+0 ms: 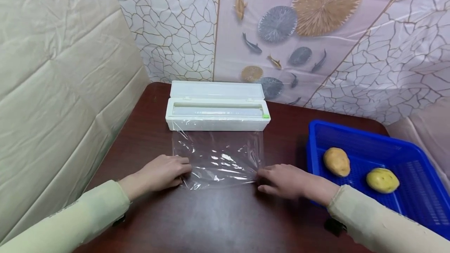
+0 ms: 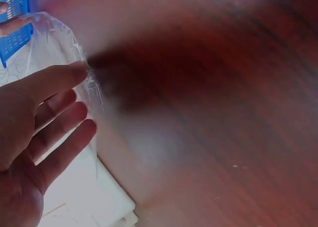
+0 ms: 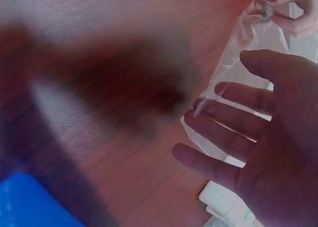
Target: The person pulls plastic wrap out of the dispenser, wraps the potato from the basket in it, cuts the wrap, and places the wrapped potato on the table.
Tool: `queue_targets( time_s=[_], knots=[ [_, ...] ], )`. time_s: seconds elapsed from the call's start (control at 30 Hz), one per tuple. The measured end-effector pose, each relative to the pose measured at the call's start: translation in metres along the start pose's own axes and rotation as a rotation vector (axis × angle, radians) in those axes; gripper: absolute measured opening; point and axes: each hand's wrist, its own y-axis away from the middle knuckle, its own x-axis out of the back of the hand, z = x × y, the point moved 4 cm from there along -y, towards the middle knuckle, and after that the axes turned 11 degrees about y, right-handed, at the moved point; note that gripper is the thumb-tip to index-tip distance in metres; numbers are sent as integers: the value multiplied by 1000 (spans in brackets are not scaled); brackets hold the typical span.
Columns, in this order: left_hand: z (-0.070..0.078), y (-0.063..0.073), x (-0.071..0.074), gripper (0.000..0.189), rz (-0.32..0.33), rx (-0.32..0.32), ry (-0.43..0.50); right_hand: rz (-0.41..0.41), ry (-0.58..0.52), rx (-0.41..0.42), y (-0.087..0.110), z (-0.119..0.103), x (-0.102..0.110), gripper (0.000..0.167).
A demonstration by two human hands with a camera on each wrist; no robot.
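Observation:
A white cling film box (image 1: 218, 125) stands at the back of the table with its lid (image 1: 216, 90) raised. The roll shows inside, and a green piece (image 1: 265, 116) sits at the right end. Clear cling film (image 1: 221, 155) stretches from the box toward me, wrinkled and shiny. My left hand (image 1: 161, 171) pinches the film's near left corner between thumb and index finger, the other fingers spread loosely in the left wrist view. At the near right corner, my right hand (image 1: 286, 180) touches the film with nearly straight fingers; its thumb (image 3: 256, 62) stands apart from them.
On the right, a blue plastic basket (image 1: 372, 134) holds a brown potato (image 1: 336, 162) and a yellow-green, potato-like item (image 1: 382, 180). The dark wooden table (image 1: 211, 221) meets a patterned wall covering (image 1: 175, 30) behind and a pale padded wall (image 1: 70, 69) at left.

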Motion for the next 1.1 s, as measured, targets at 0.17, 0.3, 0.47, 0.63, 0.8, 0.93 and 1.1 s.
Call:
queue_targets(
  time_s=[0.17, 0.3, 0.47, 0.63, 0.8, 0.93, 1.1],
  knots=[
    [4, 7, -1, 34, 71, -85, -118, 38, 21, 21, 7, -3, -6, 29],
    [5, 8, -1, 42, 96, -137, -214, 51, 18, 30, 12, -4, -10, 36],
    [0, 8, 0, 44, 75, -68, -171, 43, 4, 5, 17, -5, -13, 47],
    [-2, 9, 0, 41, 53, -21, -137, 54, 56, -7, 21, -7, -15, 57],
    [-1, 12, -2, 33, 56, -2, -137, 147, 190, 36, 27, -13, -18, 62],
    [-2, 15, -3, 32, 57, 11, -139, 186, 245, 49, 32, -17, -21, 65],
    [-2, 17, -5, 34, 64, 9, -136, 175, 256, 33, 35, -19, -25, 70]
  ],
)
